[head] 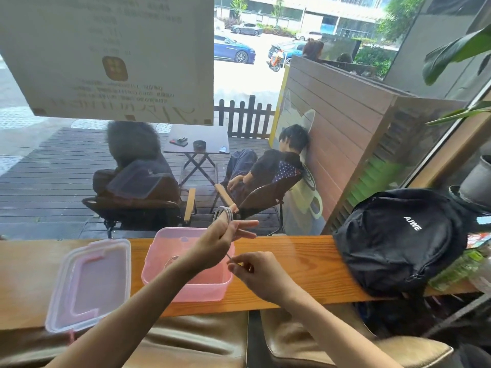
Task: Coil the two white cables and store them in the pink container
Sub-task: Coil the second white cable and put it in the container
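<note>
My left hand point(220, 239) is raised over the pink container point(156, 256) and holds a white cable point(224, 213) wound in loops around its fingers. A thin free end of that cable runs down to my right hand point(255, 272), which pinches it just right of the container. The open pink container stands on the wooden counter point(292, 253). Through its wall I see a faint round shape, perhaps a second coiled cable, but I cannot tell.
The container's clear pink-trimmed lid point(90, 285) lies to the left on the counter. A black backpack point(398, 240) sits at the right end, with a bottle and plant pot beyond it. A glass window rises right behind the counter. Two leather seats stand below.
</note>
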